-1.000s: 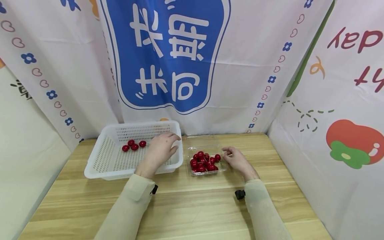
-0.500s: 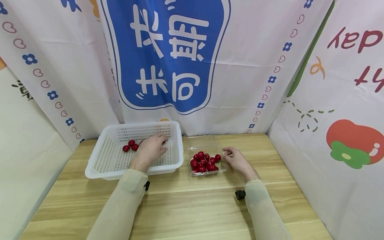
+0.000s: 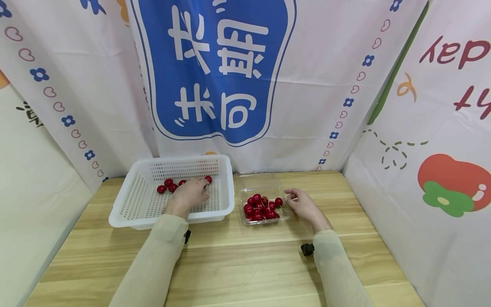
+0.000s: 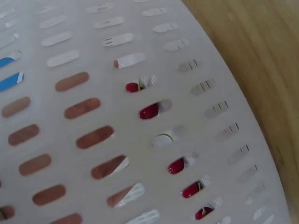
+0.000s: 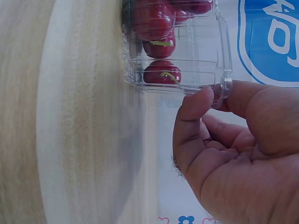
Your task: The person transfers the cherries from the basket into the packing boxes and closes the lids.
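My left hand point(image 3: 188, 195) is low inside the white slotted basket point(image 3: 132, 222). Its fingertips lie close to a single red cherry point(image 3: 208, 179); whether they touch is unclear. A group of several cherries point(image 3: 161, 189) lies left of that hand, partly behind it. In the left wrist view the basket wall point(image 4: 187, 140) covers most of the hand, with skin and red fruit showing through the slots. My right hand point(image 3: 304, 207) pinches the rim of a clear plastic clamshell box point(image 5: 224, 51) between thumb and finger. Several stemmed cherries point(image 3: 258, 209) fill the box.
The clamshell's clear lid point(image 3: 255, 180) stands open behind the box. Basket and box sit side by side on a wood-grain table point(image 3: 245, 264). A printed cloth point(image 3: 299, 119) hangs behind, and more cloth walls the right side.
My left hand has moved left and down from the basket's right side, then drawn back slightly. A separate cherry now shows at its fingertips. The right hand stays at the box.
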Motion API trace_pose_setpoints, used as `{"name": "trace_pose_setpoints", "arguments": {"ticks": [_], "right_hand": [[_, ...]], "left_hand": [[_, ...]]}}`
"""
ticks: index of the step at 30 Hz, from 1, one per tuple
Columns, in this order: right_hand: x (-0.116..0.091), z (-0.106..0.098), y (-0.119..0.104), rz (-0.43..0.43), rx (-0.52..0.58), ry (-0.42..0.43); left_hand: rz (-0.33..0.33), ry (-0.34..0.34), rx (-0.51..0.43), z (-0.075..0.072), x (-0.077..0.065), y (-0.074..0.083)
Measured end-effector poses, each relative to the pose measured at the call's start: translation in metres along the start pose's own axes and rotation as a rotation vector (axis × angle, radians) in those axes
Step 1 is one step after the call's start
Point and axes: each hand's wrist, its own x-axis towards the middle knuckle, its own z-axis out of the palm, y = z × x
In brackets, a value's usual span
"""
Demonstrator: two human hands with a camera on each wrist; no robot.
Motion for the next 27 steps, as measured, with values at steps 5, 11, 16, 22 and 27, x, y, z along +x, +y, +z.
{"name": "trace_pose_setpoints", "arguments": {"ticks": [5,11,16,22,27], "right_hand": [[-0.0004,0.0000,-0.0002,0.003,0.002,0.002],[-0.0001,-0.0001,0.0005,-0.004,-0.015,0.005],[0.0002,0.0004,0.0003,-0.012,-0.019,0.003],[-0.0004,-0.0001,0.0006,-0.004,0.002,-0.003],[-0.0014,-0.0007,-0.0007,-0.004,-0.001,-0.005]], "left_hand": [[-0.004,-0.027,0.018,0.0017,0.0000,0.0007],[0.009,-0.031,0.018,0.0038,-0.0014,0.0002],[0.004,-0.045,-0.031,0.0024,-0.0059,0.0012],[0.001,-0.052,-0.053,0.0012,-0.0073,0.0040],[0.003,-0.042,-0.057,0.0009,-0.0068,0.0036]]}}
